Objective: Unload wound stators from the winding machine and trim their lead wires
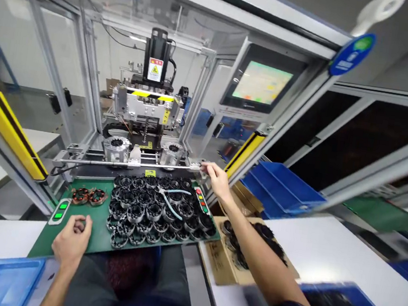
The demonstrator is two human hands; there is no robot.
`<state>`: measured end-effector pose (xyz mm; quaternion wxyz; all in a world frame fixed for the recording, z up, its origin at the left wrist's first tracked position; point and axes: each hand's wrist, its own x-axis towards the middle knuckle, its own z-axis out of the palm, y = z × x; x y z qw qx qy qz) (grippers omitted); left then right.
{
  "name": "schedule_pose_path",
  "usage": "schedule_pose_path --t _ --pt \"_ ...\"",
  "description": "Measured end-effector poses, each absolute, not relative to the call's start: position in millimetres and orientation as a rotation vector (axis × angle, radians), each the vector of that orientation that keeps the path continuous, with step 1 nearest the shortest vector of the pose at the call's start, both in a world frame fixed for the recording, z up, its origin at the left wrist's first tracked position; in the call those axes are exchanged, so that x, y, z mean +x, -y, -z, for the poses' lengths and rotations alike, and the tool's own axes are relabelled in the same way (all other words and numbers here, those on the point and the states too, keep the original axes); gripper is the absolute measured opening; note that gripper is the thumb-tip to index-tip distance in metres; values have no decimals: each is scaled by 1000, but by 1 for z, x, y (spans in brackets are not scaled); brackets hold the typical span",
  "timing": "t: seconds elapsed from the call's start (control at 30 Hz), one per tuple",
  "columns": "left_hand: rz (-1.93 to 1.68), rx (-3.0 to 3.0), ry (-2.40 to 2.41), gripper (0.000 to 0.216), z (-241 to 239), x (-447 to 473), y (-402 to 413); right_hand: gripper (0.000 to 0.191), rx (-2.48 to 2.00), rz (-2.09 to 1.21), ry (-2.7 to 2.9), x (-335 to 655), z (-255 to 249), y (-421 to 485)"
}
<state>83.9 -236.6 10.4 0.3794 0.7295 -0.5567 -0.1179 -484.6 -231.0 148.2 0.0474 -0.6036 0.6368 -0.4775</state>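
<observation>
My left hand (72,240) rests curled on the green mat (97,237) near its front left corner, just right of a small box with green buttons (60,211); what its fingers hold, if anything, is hidden. My right hand (216,177) reaches forward to the right end of the machine's metal rail (131,163), fingers closed at a small part there. Several black stator rings (155,209) lie packed on the mat between my hands, with a pair of light-handled pliers (174,200) on top. Two copper-wound stators (89,196) lie at the mat's left.
A winding machine (146,100) stands behind glass guards, with two stators (116,147) on fixtures. A touch screen (262,83) is at upper right. Yellow light-curtain bars (7,129) flank the opening. A button strip (201,200), a cardboard box of rings (240,248) and blue bins (282,186) lie to the right.
</observation>
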Motion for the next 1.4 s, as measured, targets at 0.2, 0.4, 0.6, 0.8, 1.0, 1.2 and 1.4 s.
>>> schedule_pose_path --t 0.2,0.4,0.6,0.8,1.0,1.2,1.4 --pt "335 1865 1459 41 -25 85 234 48 -1629 1262 -2185 -500 -30 79" --pt "328 1885 1438 40 -24 87 238 38 -1664 1172 -2139 -495 16 76" --pt "421 1923 1471 39 -20 91 245 37 -1706 1183 -2121 -498 32 73" --pt "458 1979 1461 38 -16 93 250 59 -1720 1136 -2092 -510 40 77" --pt "452 1994 1451 39 -13 94 250 60 -1667 1138 -2105 -512 39 80" --pt "447 1949 1425 41 -13 91 246 60 -1524 1210 -2189 -509 36 84" --pt "398 1908 1402 41 -11 88 245 59 -1309 1257 -2288 -510 44 92"
